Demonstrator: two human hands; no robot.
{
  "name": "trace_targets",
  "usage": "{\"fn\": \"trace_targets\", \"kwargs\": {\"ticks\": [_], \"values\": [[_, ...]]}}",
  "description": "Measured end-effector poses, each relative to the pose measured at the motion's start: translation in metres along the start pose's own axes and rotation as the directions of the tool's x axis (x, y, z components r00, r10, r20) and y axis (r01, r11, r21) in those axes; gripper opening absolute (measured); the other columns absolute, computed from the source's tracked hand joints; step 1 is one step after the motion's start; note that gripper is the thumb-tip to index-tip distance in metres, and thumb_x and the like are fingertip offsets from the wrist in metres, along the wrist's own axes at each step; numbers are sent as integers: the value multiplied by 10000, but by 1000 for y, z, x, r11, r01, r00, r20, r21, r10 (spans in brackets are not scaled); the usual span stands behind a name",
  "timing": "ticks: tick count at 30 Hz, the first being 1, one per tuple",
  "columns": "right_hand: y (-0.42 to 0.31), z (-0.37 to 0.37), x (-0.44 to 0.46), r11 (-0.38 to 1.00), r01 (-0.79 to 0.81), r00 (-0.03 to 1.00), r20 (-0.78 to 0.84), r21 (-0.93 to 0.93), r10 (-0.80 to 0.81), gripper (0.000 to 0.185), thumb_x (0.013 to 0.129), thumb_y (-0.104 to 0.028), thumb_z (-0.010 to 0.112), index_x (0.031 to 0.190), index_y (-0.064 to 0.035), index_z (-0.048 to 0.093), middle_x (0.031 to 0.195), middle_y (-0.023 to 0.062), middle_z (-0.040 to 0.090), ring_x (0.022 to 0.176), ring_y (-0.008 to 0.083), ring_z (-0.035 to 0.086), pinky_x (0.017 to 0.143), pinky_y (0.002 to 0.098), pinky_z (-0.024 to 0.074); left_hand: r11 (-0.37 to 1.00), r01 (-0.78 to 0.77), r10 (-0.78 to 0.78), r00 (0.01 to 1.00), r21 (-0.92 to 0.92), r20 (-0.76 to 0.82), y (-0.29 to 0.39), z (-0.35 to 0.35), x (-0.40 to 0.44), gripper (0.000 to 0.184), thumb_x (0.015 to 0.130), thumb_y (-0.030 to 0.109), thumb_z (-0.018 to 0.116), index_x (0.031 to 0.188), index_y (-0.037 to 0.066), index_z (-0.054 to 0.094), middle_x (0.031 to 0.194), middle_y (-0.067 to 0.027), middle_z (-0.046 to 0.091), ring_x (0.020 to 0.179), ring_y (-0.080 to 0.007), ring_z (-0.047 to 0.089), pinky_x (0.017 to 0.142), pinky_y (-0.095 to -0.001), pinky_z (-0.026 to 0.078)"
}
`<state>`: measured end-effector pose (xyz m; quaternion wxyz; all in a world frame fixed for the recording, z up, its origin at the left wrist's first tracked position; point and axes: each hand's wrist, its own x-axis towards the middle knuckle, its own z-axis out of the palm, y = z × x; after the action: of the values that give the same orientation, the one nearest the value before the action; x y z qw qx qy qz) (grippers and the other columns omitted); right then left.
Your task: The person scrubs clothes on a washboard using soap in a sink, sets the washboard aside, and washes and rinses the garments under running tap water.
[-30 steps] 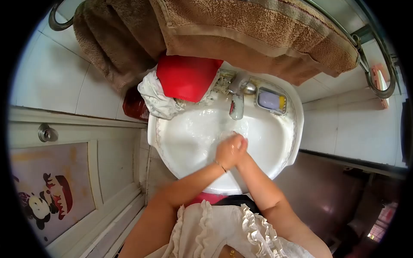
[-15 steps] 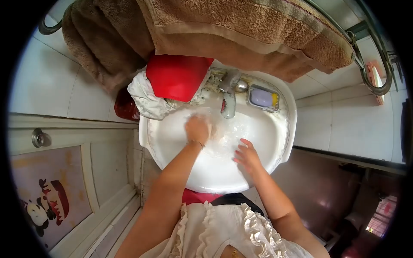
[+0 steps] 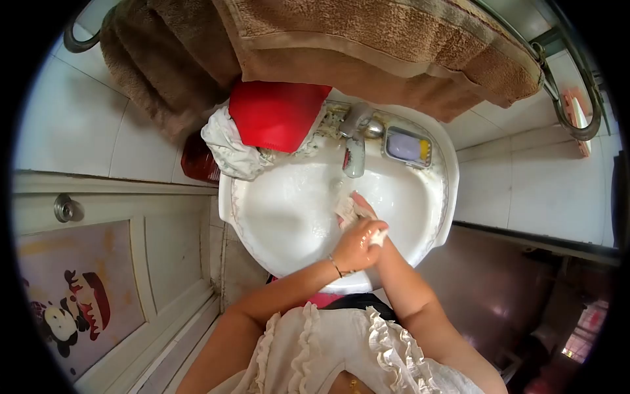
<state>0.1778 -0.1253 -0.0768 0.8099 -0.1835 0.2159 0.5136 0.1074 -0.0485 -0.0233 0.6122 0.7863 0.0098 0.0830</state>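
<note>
My left hand (image 3: 359,243), wet and with a bracelet at the wrist, is closed around a wet whitish cloth (image 3: 348,210). It presses the cloth against my right hand (image 3: 365,205), over the front right of the white sink (image 3: 282,243). My right hand points toward the faucet (image 3: 354,154), with the visible fingers stretched out. Part of that hand is hidden by the cloth and by my left hand. Below both hands is the wet basin, and the drain shows just under the spout.
A soap dish (image 3: 408,147) with purple and yellow pieces sits right of the faucet. On the back left rim are a red item (image 3: 279,115) and crumpled white fabric (image 3: 230,148). Brown towels (image 3: 387,52) hang above. A door (image 3: 170,256) stands at left.
My left hand has moved right and nearer to me with the cloth, from the basin's middle onto my right hand. My right hand has shifted slightly forward and left. The splashing water is gone.
</note>
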Motion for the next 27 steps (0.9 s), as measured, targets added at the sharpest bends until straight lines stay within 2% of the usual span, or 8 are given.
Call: {"fn": "trace_targets", "kwargs": {"ticks": [3,5,8,12,15,18,23,27], "values": [[5,18,-7,992,64,984,174,-105,-45,404,993,-270,414,1330,-46,430,1192,90,584,1029,222,600,911,316,503,957,-110,123,992,267,-31,-20,-7,3,359,724,140,580,1078,81,582,1039,-162,587,914,-363,584,781,-440,492],[21,37,-9,946,-20,944,-319,-322,-89,414,997,-297,408,1334,-58,428,1216,106,573,1069,226,590,938,347,496,939,153,-93,975,307,-204,-39,-30,21,268,798,146,541,1055,82,579,1030,-160,594,900,-369,592,778,-452,495],[11,52,-22,989,2,955,-294,-145,-45,461,987,-391,437,1291,-47,461,1200,146,577,1058,254,599,895,376,515,873,342,-273,933,348,-235,-69,-72,22,253,827,123,545,1069,50,553,1082,-174,558,985,-373,553,839,-415,474],[-17,40,-55,914,96,908,-342,-394,-242,422,957,-308,526,1263,-24,466,1167,117,585,1033,235,606,873,370,529,873,235,23,855,427,-518,-118,-116,-8,249,815,53,541,1060,12,545,1131,-199,505,1024,-338,528,861,-384,460],[-39,8,-68,830,155,872,-320,-536,-370,359,940,-248,564,1231,-55,479,1155,88,588,1018,223,611,838,340,544,709,457,-696,574,-537,-431,-83,-148,-9,230,934,173,494,1131,56,520,991,-103,593,828,-182,599,722,-290,487],[-42,19,-83,825,217,804,-384,-522,-454,322,941,-239,564,1198,-67,477,1140,74,580,968,193,611,748,298,539,549,320,-798,474,-772,-372,-44,-151,-1,220,976,257,456,1105,86,504,814,-31,557,669,-130,551,656,-282,494],[-35,39,-94,807,438,725,-375,-396,-578,317,977,-294,494,1215,-86,468,1097,44,567,924,165,609,706,299,527,563,238,-755,537,-791,-376,-31,-166,-4,232,980,298,465,1049,77,466,711,-8,448,622,-128,495,660,-313,511],[-44,9,-99,781,363,809,-244,-509,-535,312,983,-280,471,1230,-91,458,1123,73,545,920,192,613,714,323,533,548,-3,-723,502,-837,-475,-38,-167,14,287,976,311,484,1062,40,452,744,-37,464,665,-153,535,705,-353,528]]}}
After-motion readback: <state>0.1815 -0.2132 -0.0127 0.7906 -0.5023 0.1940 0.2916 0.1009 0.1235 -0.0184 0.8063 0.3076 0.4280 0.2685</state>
